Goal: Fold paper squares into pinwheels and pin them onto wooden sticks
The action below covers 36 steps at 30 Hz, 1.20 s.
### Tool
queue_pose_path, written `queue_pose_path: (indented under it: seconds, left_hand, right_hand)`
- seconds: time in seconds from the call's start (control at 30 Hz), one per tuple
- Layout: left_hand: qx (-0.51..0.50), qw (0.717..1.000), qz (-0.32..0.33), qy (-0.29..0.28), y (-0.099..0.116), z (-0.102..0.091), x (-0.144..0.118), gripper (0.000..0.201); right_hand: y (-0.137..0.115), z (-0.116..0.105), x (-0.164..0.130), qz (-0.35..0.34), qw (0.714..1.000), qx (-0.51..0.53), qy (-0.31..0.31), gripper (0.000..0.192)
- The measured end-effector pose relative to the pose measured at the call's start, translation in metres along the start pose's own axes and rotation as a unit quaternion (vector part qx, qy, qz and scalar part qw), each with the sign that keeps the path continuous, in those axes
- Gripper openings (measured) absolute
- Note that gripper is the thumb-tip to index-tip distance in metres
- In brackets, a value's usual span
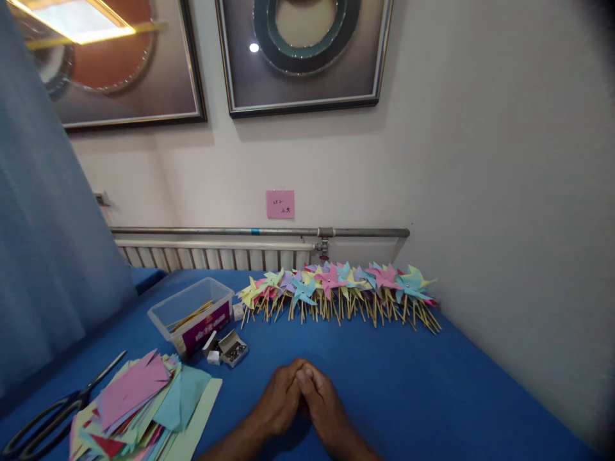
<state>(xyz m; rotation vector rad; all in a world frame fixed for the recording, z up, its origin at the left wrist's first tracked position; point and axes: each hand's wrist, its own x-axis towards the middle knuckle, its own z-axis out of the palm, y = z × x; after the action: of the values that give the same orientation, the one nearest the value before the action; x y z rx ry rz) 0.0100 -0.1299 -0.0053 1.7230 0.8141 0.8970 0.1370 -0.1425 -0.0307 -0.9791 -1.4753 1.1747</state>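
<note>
And here we are at the near middle of the blue cloth [408, 390]: the left hand [280, 396] and the right hand [323, 395] are brought together, touching, thumbs side by side on top. No tool or paper shows in either. The fingers look folded in against each other, but the inner side is hidden, so how far they are open in there, or whether anything small sits between the palms, I cannot tell.

Good form for this pose, I'd say: fingers loose, wrists low, both forearms well clear of the left side. That's where the clutter is! The paper [134, 390] lies in a loose heap, near and left, and a stray elbow could fan it out. The scissors [72, 410] lie just beyond it to the left, partly under its edge, tip pointing far; best given a wide berth.

Closest to the left hand, a little farther off, sits the open box [234, 348], small dark bits inside; a knock could scatter them. Behind it, the tub [207, 330] with sticks [192, 316] in it. And along the far side, a crowded row of pinwheels [331, 280], heads far, stems near: delicate blades, best left unpressed.
</note>
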Motion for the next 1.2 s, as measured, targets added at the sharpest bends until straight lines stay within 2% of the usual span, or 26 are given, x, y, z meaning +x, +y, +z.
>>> queue_pose_path:
  seconds: [0.33, 1.1, 1.2]
  left_hand:
    - [-0.007, 1.0, -0.008, 0.003, 0.002, 0.0004, 0.0002, 0.05]
    - [-0.001, 1.0, -0.007, 0.005, 0.0017, 0.0006, -0.0001, 0.05]
    - [0.035, 0.999, -0.015, 0.012, 0.0048, -0.0025, 0.0004, 0.049]
  right_hand:
    - [-0.0059, 0.0006, -0.0014, 0.007, 1.0, 0.009, -0.004, 0.049]
    - [-0.0024, 0.0008, 0.0004, 0.002, 1.0, 0.0, -0.002, 0.052]
    - [-0.0016, 0.001, 0.0, 0.008, 1.0, 0.005, -0.001, 0.052]
